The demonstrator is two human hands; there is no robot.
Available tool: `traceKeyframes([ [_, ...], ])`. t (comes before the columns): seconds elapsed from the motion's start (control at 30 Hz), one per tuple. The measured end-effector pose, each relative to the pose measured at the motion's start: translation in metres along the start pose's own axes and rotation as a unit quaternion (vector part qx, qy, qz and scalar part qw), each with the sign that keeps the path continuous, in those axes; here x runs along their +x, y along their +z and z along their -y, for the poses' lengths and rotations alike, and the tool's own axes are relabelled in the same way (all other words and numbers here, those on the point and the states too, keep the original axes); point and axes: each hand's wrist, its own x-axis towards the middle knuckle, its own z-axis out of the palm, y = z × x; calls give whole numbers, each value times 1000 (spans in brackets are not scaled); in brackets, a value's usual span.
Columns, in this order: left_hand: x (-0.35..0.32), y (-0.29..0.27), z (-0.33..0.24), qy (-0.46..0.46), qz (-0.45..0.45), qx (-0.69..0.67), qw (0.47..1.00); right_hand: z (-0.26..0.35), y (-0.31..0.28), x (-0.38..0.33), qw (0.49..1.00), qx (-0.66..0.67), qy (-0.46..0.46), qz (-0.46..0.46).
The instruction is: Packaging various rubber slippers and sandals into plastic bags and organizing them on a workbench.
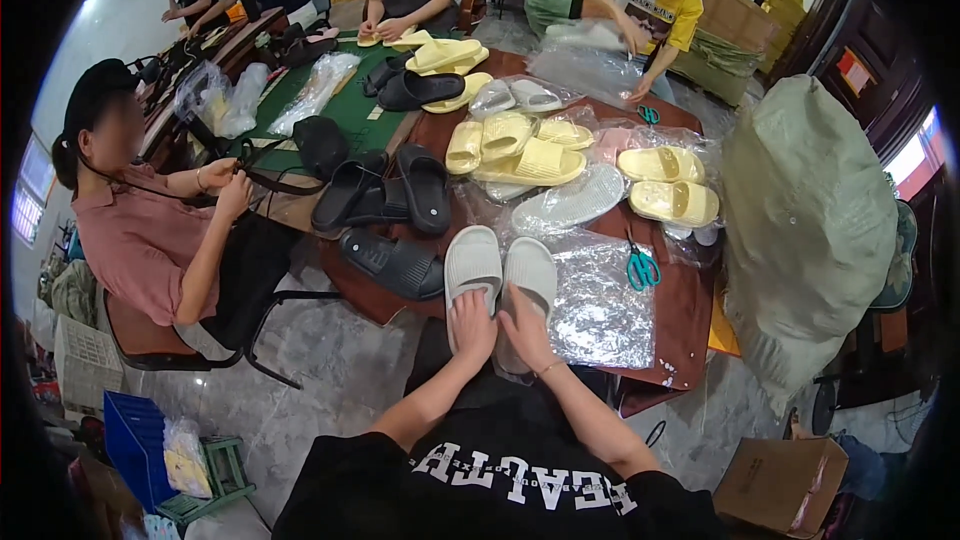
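L hand (474,330) is on the L grey slipper (472,258), fingers slightly bent & lying at the foot opening; can't tell if they're gripping. R hand (526,336) is on the R grey slipper (533,268), fingers fairly straight, also at the opening; grip unclear too. The pair lies side by side under the fingers, toes pointing away, ribbed uppers just beyond the fingertips. Blk slipper (390,262) just L of the L fingers, more blk slippers (425,195) farther fwd-L. Clear plastic bag (602,315) just R of the R fingers on the brown table cover (688,325), w/ teal scissors (645,268) nr its far R corner. Fwd of fingers, past the toes: white slipper (572,200) on plastic, then yellow slippers (530,165). Big pale sack (812,230) well off to R of both hands.
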Motion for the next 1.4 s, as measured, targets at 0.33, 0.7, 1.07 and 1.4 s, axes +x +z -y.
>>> traceKeyframes([
  [0.33, 35, -36, -12, 1, -34, -102, 994, 43, -55, -11, 997, 53, -47, -19],
  [0.7, 178, -119, 20, -60, -131, -52, 988, -2, -125, -67, 991, 2, 77, -107],
  [1.07, 329, -113, 110, -131, -102, 87, 982, -13, -119, -80, 979, 3, 162, -121],
  [1.4, 374, -25, -15, 158, -121, 74, 977, -18, -108, -66, 980, 3, 176, -93],
])
